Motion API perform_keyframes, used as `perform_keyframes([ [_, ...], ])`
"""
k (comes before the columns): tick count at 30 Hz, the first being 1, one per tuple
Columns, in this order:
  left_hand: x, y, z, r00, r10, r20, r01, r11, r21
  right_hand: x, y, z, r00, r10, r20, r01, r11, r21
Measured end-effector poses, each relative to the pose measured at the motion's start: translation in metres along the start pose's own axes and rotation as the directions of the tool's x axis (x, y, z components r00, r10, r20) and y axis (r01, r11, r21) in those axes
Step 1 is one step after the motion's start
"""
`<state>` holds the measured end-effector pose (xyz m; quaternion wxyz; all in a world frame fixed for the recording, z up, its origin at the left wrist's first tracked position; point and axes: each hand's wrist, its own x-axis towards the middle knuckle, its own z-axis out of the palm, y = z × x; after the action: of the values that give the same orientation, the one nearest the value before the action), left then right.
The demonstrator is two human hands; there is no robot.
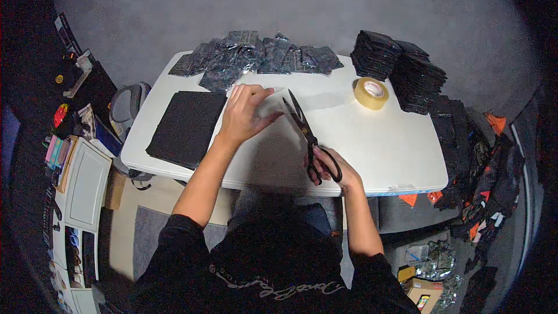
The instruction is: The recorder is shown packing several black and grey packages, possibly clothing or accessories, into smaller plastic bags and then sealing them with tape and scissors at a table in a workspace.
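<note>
Over the middle of the white table (372, 151), my right hand (337, 171) has its fingers through the black handles of a pair of scissors (305, 128). The blades point away from me and stand slightly apart. My left hand (247, 113) is raised just left of the blade tips, thumb and forefinger spread apart. A faint pale sliver shows by its forefinger tip; I cannot make out what it is. Beside that hand lies a stack of flat black sheets or fabric (189, 128). A roll of clear yellowish tape (371, 93) rests on the table to the right.
Dark packets in shiny clear plastic (232, 55) are heaped along the table's far edge. Tall piles of folded black items (401, 70) stand at the far right corner. A white cabinet (87, 186) is at the left; black and orange items (494, 192) lie at the right.
</note>
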<state>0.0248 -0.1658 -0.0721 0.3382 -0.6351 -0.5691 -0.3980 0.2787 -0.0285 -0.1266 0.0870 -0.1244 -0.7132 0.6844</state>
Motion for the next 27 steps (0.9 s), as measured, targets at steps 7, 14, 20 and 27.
perform_keyframes([
  [7, 0.0, 0.0, -0.001, 0.999, -0.016, -0.028, 0.015, 1.0, -0.011, -0.003, -0.018, 0.005, 1.0, 0.009, 0.025, -0.007, 0.998, -0.066],
  [14, 0.004, 0.002, -0.002, 0.985, -0.174, -0.024, 0.171, 0.982, -0.084, -0.003, -0.013, 0.007, 0.999, 0.012, -0.035, -0.015, 0.996, -0.085],
  [20, -0.024, -0.001, 0.035, 0.398, -0.691, 0.603, 0.593, -0.308, -0.744, -0.002, -0.008, 0.005, 1.0, -0.023, -0.013, 0.021, 0.991, -0.133],
  [27, -0.008, 0.025, 0.047, 0.412, -0.521, 0.748, 0.468, -0.584, -0.664, -0.004, -0.006, 0.005, 0.999, -0.018, -0.039, 0.013, 0.993, -0.115],
])
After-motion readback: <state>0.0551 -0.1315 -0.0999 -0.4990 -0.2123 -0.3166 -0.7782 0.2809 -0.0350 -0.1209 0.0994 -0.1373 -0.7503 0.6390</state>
